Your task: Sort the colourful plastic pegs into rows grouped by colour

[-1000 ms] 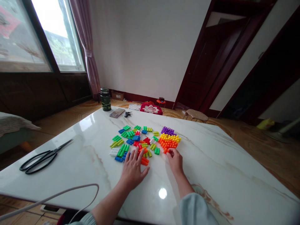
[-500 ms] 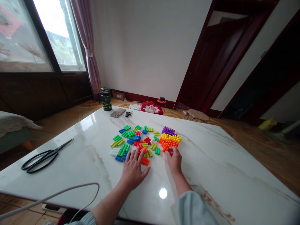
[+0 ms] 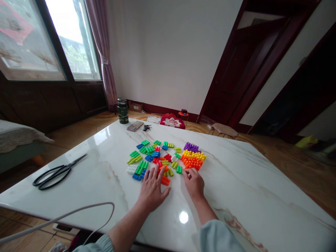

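My left hand (image 3: 153, 190) lies palm down with its fingers spread, fingertips over the near edge of a loose spread of small, tube-like plastic pieces in green, blue, red, white and lime. Orange pieces (image 3: 165, 181) show beside its index finger and thumb. My right hand (image 3: 194, 183) is curled, thumb and fingers drawn together, close to the right of a green piece (image 3: 179, 169). Whatever it may hold is hidden. Just beyond it are grouped rows of orange pieces (image 3: 193, 162), yellow pieces (image 3: 201, 156) and purple pieces (image 3: 192, 147).
Black-handled scissors (image 3: 59, 173) lie at the left of the marble-patterned table (image 3: 244, 182). At the far left corner are a camouflage flask (image 3: 123, 111), a phone (image 3: 135, 126) and keys (image 3: 146, 128). A pale cable (image 3: 78, 209) loops over the near left edge.
My right hand has shifted from the near edge of the orange rows toward the green piece on its left. My left hand has stayed in place over the spread. The view has turned slightly.
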`<control>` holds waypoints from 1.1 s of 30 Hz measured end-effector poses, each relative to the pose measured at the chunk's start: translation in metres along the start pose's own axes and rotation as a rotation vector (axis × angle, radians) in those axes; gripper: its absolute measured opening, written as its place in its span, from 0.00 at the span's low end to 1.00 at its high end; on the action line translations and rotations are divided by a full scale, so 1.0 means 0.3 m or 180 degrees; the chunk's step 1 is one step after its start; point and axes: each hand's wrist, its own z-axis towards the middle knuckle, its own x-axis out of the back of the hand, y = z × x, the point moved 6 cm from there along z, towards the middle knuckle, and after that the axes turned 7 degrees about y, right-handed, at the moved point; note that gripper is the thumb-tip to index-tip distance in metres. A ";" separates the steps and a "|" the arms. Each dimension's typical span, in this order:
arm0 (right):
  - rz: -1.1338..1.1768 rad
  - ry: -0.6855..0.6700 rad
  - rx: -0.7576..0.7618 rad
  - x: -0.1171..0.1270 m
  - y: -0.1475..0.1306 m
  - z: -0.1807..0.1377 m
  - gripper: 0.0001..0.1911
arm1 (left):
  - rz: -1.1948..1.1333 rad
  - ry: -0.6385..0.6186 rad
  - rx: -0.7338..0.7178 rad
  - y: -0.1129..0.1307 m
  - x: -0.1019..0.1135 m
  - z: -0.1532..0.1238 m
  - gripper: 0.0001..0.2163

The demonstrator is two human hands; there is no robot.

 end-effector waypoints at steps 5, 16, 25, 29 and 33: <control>0.0514 -0.0394 0.1090 -0.058 -0.216 0.014 0.26 | 0.0019 0.0077 0.0014 -0.005 -0.012 -0.003 0.40; 0.0657 0.0266 0.0726 -0.019 -0.230 0.010 0.12 | 0.0075 0.0036 -0.0010 -0.007 -0.018 -0.004 0.39; 0.0604 0.0666 -0.1106 0.087 0.201 -0.025 0.16 | 0.0021 -0.0078 0.0061 -0.006 -0.014 0.002 0.39; 0.0587 0.0336 -0.1291 0.048 0.242 -0.009 0.17 | 0.0017 -0.0148 0.0077 -0.005 -0.011 0.005 0.39; 0.0591 0.0332 -0.1107 0.023 0.230 0.013 0.17 | 0.0034 -0.0165 0.0074 -0.006 -0.011 0.005 0.38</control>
